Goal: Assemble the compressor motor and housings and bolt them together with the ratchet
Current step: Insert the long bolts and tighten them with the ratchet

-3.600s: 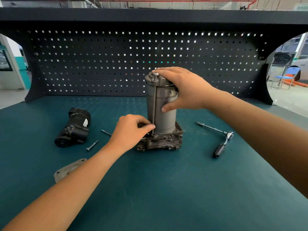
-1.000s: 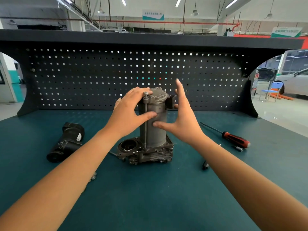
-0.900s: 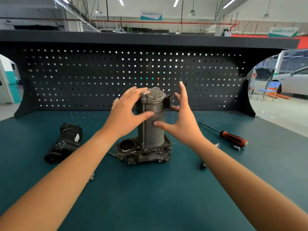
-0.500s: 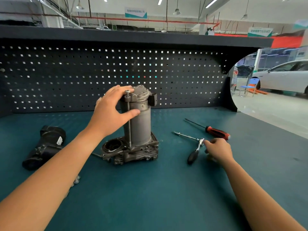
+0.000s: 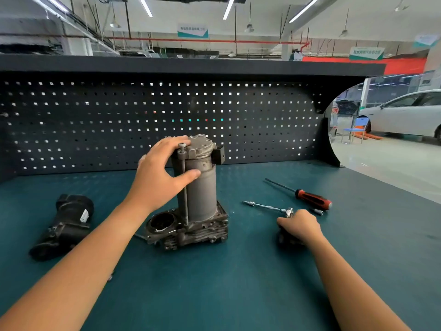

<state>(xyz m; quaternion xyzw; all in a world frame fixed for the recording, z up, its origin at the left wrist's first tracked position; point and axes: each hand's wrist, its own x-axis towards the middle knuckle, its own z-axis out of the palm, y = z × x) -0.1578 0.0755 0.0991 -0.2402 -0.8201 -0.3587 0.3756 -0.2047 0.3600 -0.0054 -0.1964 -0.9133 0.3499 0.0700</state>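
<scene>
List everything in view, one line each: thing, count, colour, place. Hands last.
compressor assembly: 1, grey, upright at bench centre
long bolt: 1, silver, down the assembly's front
motor: 1, black, lying at left
loose bolt: 1, silver, by the assembly's base, left
ratchet: 1, silver, dark handle, right of assembly
screwdriver: 1, red and black handle, behind ratchet
socket: 1, silver, beside screwdriver handle
bench top: 1, teal
pegboard: 1, black, behind bench
car: 1, white, far right background
chair: 1, blue, beside car
left hand: 1, grips assembly's top
right hand: 1, grips ratchet handle
</scene>
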